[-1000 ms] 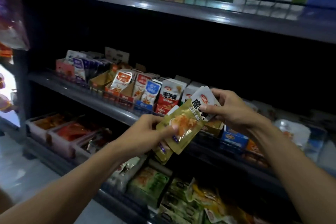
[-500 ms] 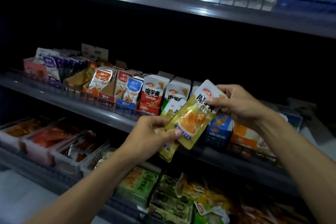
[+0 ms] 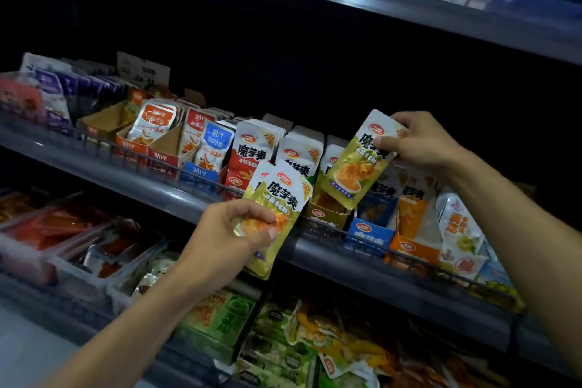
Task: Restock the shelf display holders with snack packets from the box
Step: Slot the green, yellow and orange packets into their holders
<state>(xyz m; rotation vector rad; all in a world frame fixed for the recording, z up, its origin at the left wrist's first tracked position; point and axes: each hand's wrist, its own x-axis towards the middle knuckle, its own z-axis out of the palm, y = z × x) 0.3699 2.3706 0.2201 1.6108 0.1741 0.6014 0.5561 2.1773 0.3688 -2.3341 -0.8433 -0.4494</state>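
My left hand (image 3: 230, 236) grips a small stack of gold-and-white snack packets (image 3: 280, 201) in front of the middle shelf's rail. My right hand (image 3: 422, 142) pinches a single gold packet (image 3: 356, 164) by its upper right corner and holds it tilted just above a gold cardboard display holder (image 3: 327, 214) on the middle shelf. That holder's inside is mostly hidden by the packet. Neighbouring holders carry red (image 3: 248, 154), white-green (image 3: 299, 154), blue (image 3: 371, 230) and orange (image 3: 412, 242) packets of the same brand. No box is in view.
A wire rail (image 3: 195, 173) runs along the middle shelf's front edge. A half-empty brown holder (image 3: 104, 123) stands further left. The upper shelf (image 3: 378, 6) overhangs the hands. Clear bins (image 3: 63, 239) and green packets (image 3: 220, 318) fill the lower shelf.
My right hand has pulled one gold packet off the stack and carried it up and right toward the gold holder. My left hand stayed low with the remaining packets. The camera shifted slightly.
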